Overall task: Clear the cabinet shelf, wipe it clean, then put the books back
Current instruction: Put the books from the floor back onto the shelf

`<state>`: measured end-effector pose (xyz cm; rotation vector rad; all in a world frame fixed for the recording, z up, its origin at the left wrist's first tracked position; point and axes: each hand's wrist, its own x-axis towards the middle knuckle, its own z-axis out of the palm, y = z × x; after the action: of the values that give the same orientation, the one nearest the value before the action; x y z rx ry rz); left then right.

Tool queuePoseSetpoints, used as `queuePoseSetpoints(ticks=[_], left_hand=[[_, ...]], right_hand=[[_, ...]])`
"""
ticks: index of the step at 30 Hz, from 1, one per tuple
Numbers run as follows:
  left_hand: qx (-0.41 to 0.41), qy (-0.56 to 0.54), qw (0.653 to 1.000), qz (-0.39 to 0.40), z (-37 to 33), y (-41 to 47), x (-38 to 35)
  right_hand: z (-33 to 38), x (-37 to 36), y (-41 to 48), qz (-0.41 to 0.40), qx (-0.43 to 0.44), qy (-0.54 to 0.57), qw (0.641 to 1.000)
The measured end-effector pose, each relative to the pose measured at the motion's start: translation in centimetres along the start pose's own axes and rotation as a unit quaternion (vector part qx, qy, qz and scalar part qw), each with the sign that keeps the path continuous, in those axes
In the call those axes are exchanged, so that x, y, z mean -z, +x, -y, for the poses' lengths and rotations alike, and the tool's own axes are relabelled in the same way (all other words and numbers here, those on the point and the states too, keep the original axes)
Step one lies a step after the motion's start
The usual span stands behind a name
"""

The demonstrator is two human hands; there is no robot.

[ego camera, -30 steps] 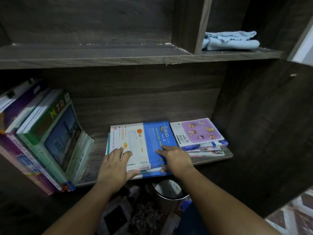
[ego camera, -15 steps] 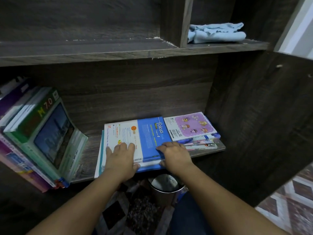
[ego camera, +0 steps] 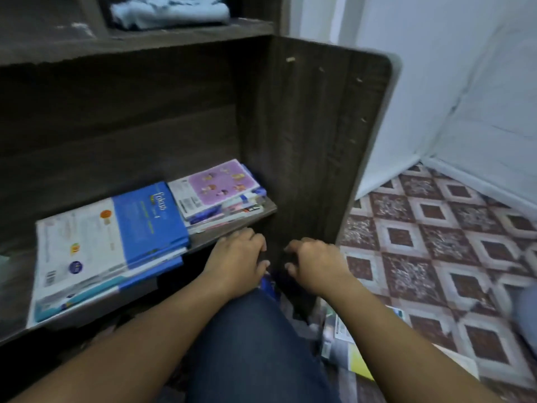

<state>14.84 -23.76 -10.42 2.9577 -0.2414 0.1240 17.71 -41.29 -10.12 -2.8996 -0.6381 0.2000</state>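
Note:
A stack of books topped by a blue and white book (ego camera: 116, 237) lies flat on the lower cabinet shelf (ego camera: 229, 230), overhanging its front edge. To its right sits a smaller stack with a purple cover (ego camera: 218, 184) on top. My left hand (ego camera: 236, 260) hovers just in front of the shelf edge, right of the blue stack, fingers loosely curled and holding nothing. My right hand (ego camera: 312, 266) is beside it, in front of the cabinet's side panel (ego camera: 319, 141), also loosely curled with nothing in it.
A folded light blue cloth (ego camera: 171, 10) lies on the upper shelf. Loose books or papers (ego camera: 348, 347) lie on the patterned tile floor (ego camera: 436, 242) at the right. My knee in blue jeans (ego camera: 255, 344) is below the hands. A white wall stands at the right.
Both hands have come off the blue and white stack and moved right, in front of the shelf edge. The view has swung right, so the upright books at the left are out of sight.

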Motion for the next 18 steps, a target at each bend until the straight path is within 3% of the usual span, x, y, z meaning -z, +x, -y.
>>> queuePoseSetpoints(ticks=[10,18], left_hand=[[-0.158,-0.027,0.973,0.168,-12.7,4.9,-6.7],[-0.209,0.025,0.941,0.266,-18.3,8.6,-13.8]], right_hand=[[-13.3,-7.2,-8.8,0.081,-0.158,0.054,0.983],[-20.1,-16.1,-12.1,0.147,-0.285,0.084,0.944]])
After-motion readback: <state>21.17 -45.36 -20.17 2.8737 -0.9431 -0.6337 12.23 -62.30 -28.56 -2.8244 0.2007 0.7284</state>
